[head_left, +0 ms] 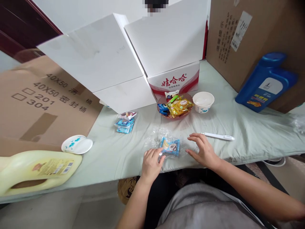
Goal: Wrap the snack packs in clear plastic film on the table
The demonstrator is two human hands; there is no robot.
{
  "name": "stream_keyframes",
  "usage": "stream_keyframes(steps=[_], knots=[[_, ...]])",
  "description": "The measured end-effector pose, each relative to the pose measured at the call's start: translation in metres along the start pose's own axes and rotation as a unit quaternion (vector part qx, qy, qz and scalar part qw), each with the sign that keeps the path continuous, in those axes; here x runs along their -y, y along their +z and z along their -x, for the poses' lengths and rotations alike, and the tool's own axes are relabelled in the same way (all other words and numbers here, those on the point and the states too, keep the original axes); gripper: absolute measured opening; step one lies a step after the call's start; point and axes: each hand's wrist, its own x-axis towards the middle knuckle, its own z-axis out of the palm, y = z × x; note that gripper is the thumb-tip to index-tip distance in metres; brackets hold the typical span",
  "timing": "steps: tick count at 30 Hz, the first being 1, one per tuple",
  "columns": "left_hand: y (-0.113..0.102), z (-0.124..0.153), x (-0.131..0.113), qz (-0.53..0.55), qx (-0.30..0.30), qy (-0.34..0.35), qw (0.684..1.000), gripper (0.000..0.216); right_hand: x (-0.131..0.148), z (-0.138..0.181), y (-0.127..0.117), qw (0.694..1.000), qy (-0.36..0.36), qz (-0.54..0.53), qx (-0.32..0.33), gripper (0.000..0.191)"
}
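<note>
In front of me a small blue snack packet (170, 146) lies on a piece of clear plastic wrap (152, 137). My left hand (152, 161) rests at the packet's left edge, fingers a little bent and thumb apart; whether it presses on the wrap I cannot tell. To the right, my right hand (202, 151) hovers with fingers spread, apart from the packet and holding nothing. Just beyond it lies a slim white plastic tool (218, 136), its kind unclear. Farther left is a small stack of snack packets (125, 122), mostly blue with a red-and-white one on top.
A pinkish glass bowl (176, 117) of wrapped snacks stands by a paper bowl (203, 102). Another paper bowl (77, 145) lies tipped at left near a yellow jug (40, 171). White boxes (166, 38), cardboard cartons (45, 105) and a blue bottle (265, 82) border the cloth-covered table (107, 152).
</note>
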Motion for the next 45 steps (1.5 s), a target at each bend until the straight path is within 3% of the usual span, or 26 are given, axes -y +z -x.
stream_keyframes(steps=[3, 5, 7, 10, 13, 15, 17, 19, 22, 27, 29, 31, 34, 36, 40, 42, 45], knots=[[-0.013, 0.003, -0.023, 0.070, 0.143, 0.064, 0.985, 0.006, 0.016, -0.011, 0.001, 0.998, -0.064, -0.006, 0.027, 0.052], [-0.022, 0.004, -0.039, 0.150, 0.249, 0.103, 0.951, 0.015, 0.022, -0.016, 0.005, 0.993, -0.103, -0.028, 0.059, 0.039], [-0.029, 0.001, -0.049, 0.201, 0.280, 0.115, 0.932, 0.018, 0.023, -0.018, 0.010, 0.985, -0.134, -0.057, 0.094, 0.023], [-0.027, -0.009, -0.048, 0.177, 0.168, 0.085, 0.966, 0.015, 0.020, -0.020, 0.019, 0.982, -0.126, -0.061, 0.124, 0.021], [-0.015, -0.019, -0.034, 0.104, 0.019, 0.030, 0.994, 0.024, 0.011, -0.024, 0.020, 0.992, -0.034, -0.025, 0.123, 0.030], [-0.005, -0.023, -0.025, 0.063, -0.029, -0.011, 0.998, 0.024, 0.005, -0.027, 0.015, 0.992, 0.026, -0.005, 0.121, 0.034], [0.004, -0.024, -0.021, 0.034, -0.021, -0.034, 0.999, 0.026, -0.001, -0.030, 0.008, 0.993, 0.038, 0.005, 0.109, 0.035], [0.011, -0.024, -0.022, 0.008, 0.024, -0.036, 0.999, 0.043, -0.007, -0.031, 0.002, 0.995, 0.006, -0.007, 0.098, 0.035], [0.015, -0.025, -0.027, -0.008, 0.069, -0.041, 0.997, 0.060, -0.016, -0.028, 0.004, 0.989, -0.037, -0.046, 0.134, 0.036], [0.000, -0.034, -0.010, 0.151, 0.055, -0.127, 0.979, 0.047, -0.025, -0.018, 0.020, 0.975, -0.051, 0.017, 0.214, 0.031], [-0.011, -0.042, 0.004, 0.264, 0.030, -0.185, 0.946, 0.044, -0.025, -0.017, 0.022, 0.971, -0.067, 0.040, 0.227, 0.028], [-0.022, -0.059, 0.015, 0.353, -0.037, -0.219, 0.909, 0.046, -0.023, -0.017, 0.022, 0.968, -0.074, 0.048, 0.233, 0.023], [-0.026, -0.104, 0.027, 0.386, -0.152, -0.208, 0.886, 0.050, -0.022, -0.018, 0.021, 0.968, -0.072, 0.050, 0.235, 0.020], [-0.021, -0.143, 0.032, 0.383, -0.172, -0.194, 0.887, 0.053, -0.021, -0.018, 0.021, 0.969, -0.069, 0.048, 0.233, 0.021], [-0.001, -0.203, 0.035, 0.361, -0.131, -0.245, 0.890, 0.061, -0.021, -0.018, 0.020, 0.970, -0.063, 0.037, 0.234, 0.022], [0.005, -0.207, 0.031, 0.328, -0.106, -0.239, 0.908, 0.059, -0.022, -0.018, 0.019, 0.969, -0.058, 0.030, 0.239, 0.022], [0.004, -0.178, 0.018, 0.293, -0.037, -0.134, 0.946, 0.037, -0.023, -0.018, 0.018, 0.966, -0.053, 0.022, 0.252, 0.024]])
